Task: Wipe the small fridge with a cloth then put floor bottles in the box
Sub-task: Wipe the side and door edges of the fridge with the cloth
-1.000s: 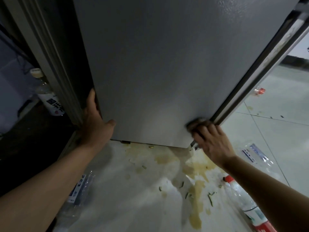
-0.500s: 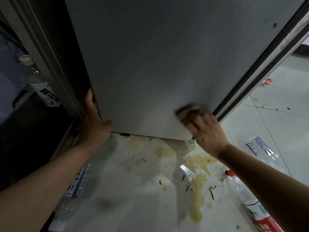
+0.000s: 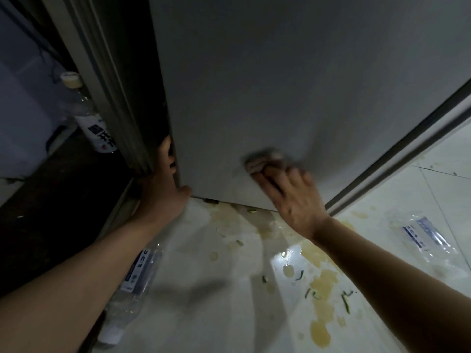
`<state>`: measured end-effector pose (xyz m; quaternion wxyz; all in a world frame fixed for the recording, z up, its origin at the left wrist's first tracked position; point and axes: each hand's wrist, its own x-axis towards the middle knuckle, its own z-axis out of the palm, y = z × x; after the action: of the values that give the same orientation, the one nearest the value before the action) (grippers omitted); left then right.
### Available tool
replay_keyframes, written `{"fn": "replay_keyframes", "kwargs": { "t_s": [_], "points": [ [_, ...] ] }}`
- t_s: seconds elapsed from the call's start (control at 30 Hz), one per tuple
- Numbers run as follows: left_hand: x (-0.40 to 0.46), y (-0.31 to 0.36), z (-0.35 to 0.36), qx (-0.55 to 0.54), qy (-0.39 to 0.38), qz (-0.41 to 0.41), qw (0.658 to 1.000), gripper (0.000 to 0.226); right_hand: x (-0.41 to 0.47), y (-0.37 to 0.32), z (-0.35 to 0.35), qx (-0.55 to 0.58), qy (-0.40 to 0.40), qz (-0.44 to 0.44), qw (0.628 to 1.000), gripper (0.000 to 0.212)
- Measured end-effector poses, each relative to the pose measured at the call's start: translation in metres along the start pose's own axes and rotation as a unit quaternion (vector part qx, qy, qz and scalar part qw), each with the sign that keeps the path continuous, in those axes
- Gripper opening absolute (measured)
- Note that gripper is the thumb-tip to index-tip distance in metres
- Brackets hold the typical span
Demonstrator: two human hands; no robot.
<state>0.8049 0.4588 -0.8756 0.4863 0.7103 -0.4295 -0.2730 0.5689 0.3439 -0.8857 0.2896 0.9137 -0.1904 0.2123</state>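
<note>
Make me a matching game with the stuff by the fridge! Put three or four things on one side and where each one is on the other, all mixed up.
Things:
1. cloth
2. left hand
3. flattened bottle
4. upright bottle

Places:
A. lying on the floor to the right
B. standing in the dark gap left of the fridge
C. pressed on the fridge's grey face under the right hand
D. gripping the fridge's lower left edge

Pairs: 1-C, 2-D, 3-A, 4-B
</note>
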Motion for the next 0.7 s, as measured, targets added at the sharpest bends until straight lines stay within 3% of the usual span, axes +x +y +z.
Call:
{"fn": "replay_keyframes", "kwargs": {
  "t_s": [0.07,0.13,0.2,0.27,0.37,0.5,0.6,0.7],
  "points": [
    [0.002,-0.004,-0.002,-0.005,0.000,-0.002,1.000,0.097,-0.006,-0.015,0.013,-0.037,-0.116,-0.118,0.986,0.066],
    [0.003,-0.007,-0.004,-0.009,-0.007,0.002,1.000,0.097,-0.004,-0.028,0.020,-0.040,-0.186,-0.155,0.969,0.068],
    [0.004,-0.011,-0.008,-0.002,-0.015,0.000,1.000,0.098,0.001,-0.037,0.023,-0.032,-0.183,-0.158,0.970,0.056],
    [0.006,-0.016,-0.013,0.022,-0.026,-0.006,0.999,0.097,0.006,-0.032,0.018,-0.027,-0.111,-0.138,0.984,0.043],
    [0.011,-0.023,-0.020,0.068,-0.042,-0.027,0.996,0.091,0.016,-0.018,0.009,-0.017,-0.013,-0.042,0.999,0.049],
    [0.011,-0.028,-0.022,0.074,-0.078,-0.045,0.993,0.087,0.022,-0.029,0.015,-0.020,0.022,0.022,0.999,0.051],
    [0.013,-0.029,-0.023,0.065,-0.084,-0.048,0.993,0.086,0.022,-0.045,0.034,-0.032,-0.040,-0.101,0.994,0.055],
    [0.014,-0.031,-0.026,0.058,-0.097,-0.045,0.993,0.087,0.030,-0.066,0.041,-0.065,-0.170,-0.193,0.964,0.081]
  ]
}}
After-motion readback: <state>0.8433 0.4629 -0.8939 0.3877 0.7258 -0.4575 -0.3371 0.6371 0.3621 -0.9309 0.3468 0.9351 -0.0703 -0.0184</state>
